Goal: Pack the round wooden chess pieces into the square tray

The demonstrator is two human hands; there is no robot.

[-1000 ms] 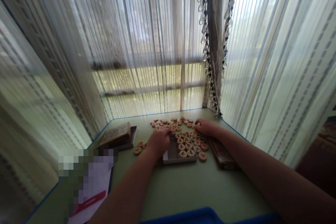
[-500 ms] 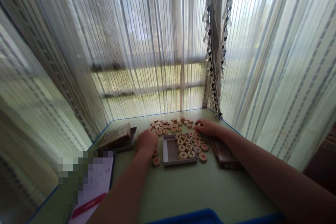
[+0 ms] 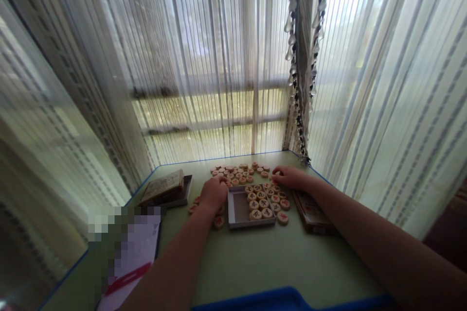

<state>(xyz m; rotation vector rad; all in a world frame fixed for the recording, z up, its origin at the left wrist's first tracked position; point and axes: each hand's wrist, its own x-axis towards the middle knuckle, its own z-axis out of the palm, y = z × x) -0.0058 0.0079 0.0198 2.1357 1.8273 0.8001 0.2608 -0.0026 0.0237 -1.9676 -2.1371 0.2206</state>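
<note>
Round wooden pieces with red or black characters lie loose on the green table (image 3: 255, 262), many in a heap (image 3: 239, 175) at the back. A shallow box (image 3: 239, 209) in the middle holds several black-marked pieces (image 3: 263, 204) on its right side; its left part shows bare bottom. My left hand (image 3: 214, 192) is at the box's left, by the heap, fingers bent and mostly hidden, some loose pieces beneath it. My right hand (image 3: 286, 176) rests at the heap's right edge, fingers curled down by a piece; whether it grips one is unclear.
At the left a patterned box (image 3: 162, 187) leans on an open tray (image 3: 186, 192). A paper with a red stripe (image 3: 134, 272) lies nearer. Another flat box (image 3: 314, 216) sits under my right forearm. A blue edge (image 3: 255, 301) crosses the front; curtains (image 3: 219, 58) hang behind.
My left hand has moved right and slightly back, toward the box and heap, uncovering red-marked pieces to its left. My right hand has stayed in nearly the same place.
</note>
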